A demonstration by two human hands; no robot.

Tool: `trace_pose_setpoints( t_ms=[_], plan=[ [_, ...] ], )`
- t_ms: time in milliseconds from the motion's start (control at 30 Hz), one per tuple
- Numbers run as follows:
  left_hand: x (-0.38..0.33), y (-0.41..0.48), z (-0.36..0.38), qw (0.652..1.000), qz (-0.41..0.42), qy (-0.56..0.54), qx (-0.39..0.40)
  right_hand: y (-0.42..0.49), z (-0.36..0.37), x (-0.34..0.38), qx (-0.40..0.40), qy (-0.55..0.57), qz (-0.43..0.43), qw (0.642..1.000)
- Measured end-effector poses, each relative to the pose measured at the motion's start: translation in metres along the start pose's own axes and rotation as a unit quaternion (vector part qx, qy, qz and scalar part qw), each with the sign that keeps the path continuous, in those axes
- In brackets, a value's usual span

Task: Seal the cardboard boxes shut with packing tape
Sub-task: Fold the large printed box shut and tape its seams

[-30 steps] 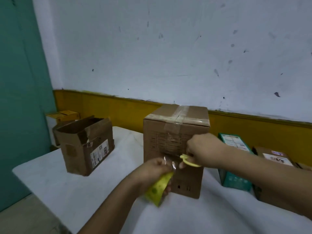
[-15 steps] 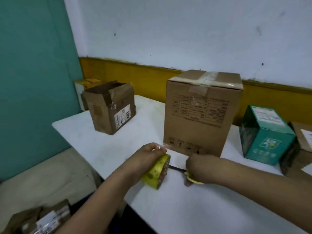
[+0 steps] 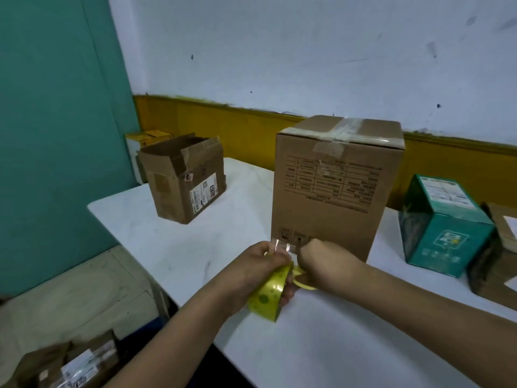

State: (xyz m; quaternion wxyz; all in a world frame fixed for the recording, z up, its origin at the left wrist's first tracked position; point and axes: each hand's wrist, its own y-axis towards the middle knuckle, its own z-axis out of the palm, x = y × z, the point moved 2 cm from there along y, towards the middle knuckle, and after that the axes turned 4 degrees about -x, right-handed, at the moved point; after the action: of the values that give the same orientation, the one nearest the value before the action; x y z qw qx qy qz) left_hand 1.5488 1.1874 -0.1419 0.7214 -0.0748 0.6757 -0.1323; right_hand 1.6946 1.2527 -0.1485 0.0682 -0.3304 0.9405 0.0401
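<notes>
Left hand: the left hand (image 3: 260, 271) gripped the yellow tape roll (image 3: 267, 296), with a clear strip (image 3: 279, 245) drawn up above its knuckles.
Right hand: the right hand (image 3: 324, 264), touching the left, curled round what looked like scissors (image 3: 303, 284) by a yellow loop.
Strip: it ran crosswise, hand to hand; a cut would likely fall between them.
Tall box: the tall box (image 3: 333, 191) stood just beyond both hands on the bench (image 3: 181, 247), its top taped.
Open box: the open box (image 3: 181, 175) sat well beyond the left hand, the nearer one.

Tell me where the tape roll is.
Head view, lower centre: the yellow tape roll sits in the left hand, in front of the tall taped cardboard box.
</notes>
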Motion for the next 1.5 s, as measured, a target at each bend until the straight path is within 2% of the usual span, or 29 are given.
trace_pose_setpoints(
  t_ms=[67,167,233,300,367,400,467,533,700,867,933,1133,1267,1333,1433,1500],
  plan=[
    [0.0,0.001,0.002,1.0,0.004,0.002,0.01,0.002,0.006,0.002,0.002,0.051,0.017,0.999],
    [0.0,0.004,0.0,1.0,0.007,0.002,0.008,-0.006,0.007,-0.001,0.102,0.215,0.063,0.969],
    [-0.001,0.004,-0.004,1.0,0.004,-0.014,0.011,-0.011,0.002,-0.003,0.137,0.257,0.083,0.953],
    [-0.002,0.002,-0.007,1.0,0.003,-0.019,0.011,-0.011,-0.007,-0.005,0.1,0.198,0.104,0.97],
    [-0.003,-0.002,-0.01,1.0,0.008,-0.016,0.01,-0.009,-0.02,-0.001,-0.01,0.132,0.118,0.984],
    [-0.005,-0.006,-0.012,1.0,0.014,-0.014,0.01,-0.009,-0.029,0.004,-0.082,0.142,0.12,0.979],
    [-0.007,-0.015,-0.02,1.0,0.023,0.001,-0.003,-0.009,-0.046,0.019,-0.162,0.276,0.104,0.942],
    [-0.01,-0.028,-0.031,0.999,0.025,0.018,-0.015,-0.008,-0.057,0.038,-0.158,0.373,0.086,0.91],
    [-0.001,-0.069,-0.065,0.999,-0.001,0.031,-0.016,-0.001,-0.049,0.087,-0.159,0.406,0.093,0.895],
    [0.031,-0.105,-0.097,0.989,-0.037,0.139,-0.015,-0.006,-0.014,0.133,-0.128,0.45,0.079,0.88],
    [0.048,-0.105,-0.104,0.99,-0.055,0.128,-0.012,-0.008,0.0,0.142,-0.136,0.457,0.084,0.875],
    [0.088,-0.082,-0.11,0.991,-0.089,0.1,-0.014,-0.001,0.028,0.138,-0.163,0.398,0.076,0.899],
    [0.104,-0.062,-0.115,0.992,-0.073,0.099,0.027,0.001,0.041,0.143,-0.164,0.263,0.037,0.95],
    [0.111,-0.056,-0.12,0.993,-0.055,0.086,0.054,0.001,0.036,0.147,-0.132,0.168,0.016,0.977],
    [0.117,-0.052,-0.123,0.994,-0.045,0.057,0.084,0.004,0.028,0.13,-0.069,0.069,0.093,0.991],
    [0.118,-0.051,-0.121,0.995,-0.031,0.052,0.085,0.007,0.032,0.125,-0.101,0.092,0.091,0.986]
  ],
)
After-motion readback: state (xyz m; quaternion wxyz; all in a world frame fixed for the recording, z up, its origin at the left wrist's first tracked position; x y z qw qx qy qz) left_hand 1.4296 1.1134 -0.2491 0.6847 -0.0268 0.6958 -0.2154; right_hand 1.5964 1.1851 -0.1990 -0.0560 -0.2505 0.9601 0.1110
